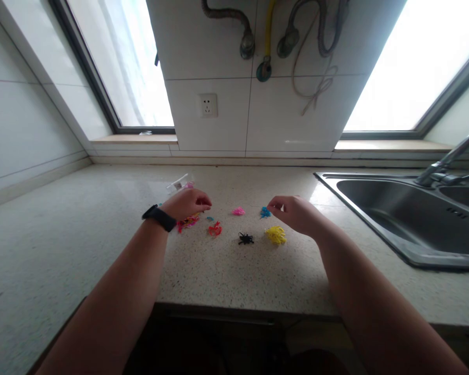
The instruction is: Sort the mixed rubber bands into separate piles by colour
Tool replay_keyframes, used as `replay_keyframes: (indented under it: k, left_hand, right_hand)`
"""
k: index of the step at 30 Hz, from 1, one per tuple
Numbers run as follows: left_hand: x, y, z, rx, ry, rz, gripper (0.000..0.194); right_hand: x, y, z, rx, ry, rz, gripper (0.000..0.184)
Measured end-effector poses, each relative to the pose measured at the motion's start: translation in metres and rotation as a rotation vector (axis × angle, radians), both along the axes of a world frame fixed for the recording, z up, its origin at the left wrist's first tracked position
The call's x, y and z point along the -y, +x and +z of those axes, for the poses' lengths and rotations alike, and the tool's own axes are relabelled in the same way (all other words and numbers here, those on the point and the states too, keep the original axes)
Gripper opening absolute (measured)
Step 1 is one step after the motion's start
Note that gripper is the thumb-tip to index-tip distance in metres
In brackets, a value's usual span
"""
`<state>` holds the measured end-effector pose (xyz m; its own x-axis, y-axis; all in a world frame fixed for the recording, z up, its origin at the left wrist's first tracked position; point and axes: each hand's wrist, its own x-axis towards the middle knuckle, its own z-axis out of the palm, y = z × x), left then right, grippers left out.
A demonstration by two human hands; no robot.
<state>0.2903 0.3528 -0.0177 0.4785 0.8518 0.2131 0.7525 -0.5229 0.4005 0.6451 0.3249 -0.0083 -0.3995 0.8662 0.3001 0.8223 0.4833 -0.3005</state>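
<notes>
Small piles of what look like tiny rubber bands lie on the speckled counter, sorted by colour. My left hand [189, 203], with a dark watch [159, 217] on the wrist, hovers over a mixed-colour pile [187, 223], fingers pinched together. A few blue-green bands [210, 219] and a red pile [214, 229] are just right of it. Beside the blue pile [264, 212], my right hand [289, 210] has its thumb and fingertips closed; anything between them is too small to see. The pink pile [238, 211], black pile [246, 238] and yellow pile [275, 235] lie between and below the hands.
Behind my left hand lies a clear plastic container or bag [180, 183] with some pink in it. A steel sink [375, 208] with a faucet [433, 169] is set into the counter [219, 276] at right. The tiled wall carries a socket [208, 105] and hoses.
</notes>
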Motion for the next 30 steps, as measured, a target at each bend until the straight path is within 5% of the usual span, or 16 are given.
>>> replay_keyframes:
  k: [8,19,25,30]
  left_hand:
    - [-0.001,-0.002,-0.001,-0.07,-0.155,-0.045,0.02]
    - [0.002,0.013,-0.006,-0.094,-0.127,-0.137,0.016]
    - [0.018,0.027,0.005,0.1,-0.11,-0.092,0.022]
    - [0.025,0.044,0.003,0.368,-0.263,-0.174,0.019]
  right_hand:
    - [0.0,0.0,0.0,0.009,-0.023,0.014,0.021]
    - [0.002,-0.003,-0.001,-0.001,-0.048,0.074,0.021]
    - [0.002,-0.004,-0.002,-0.028,-0.038,0.098,0.019]
    - [0.006,-0.011,-0.004,-0.142,-0.028,0.135,0.02]
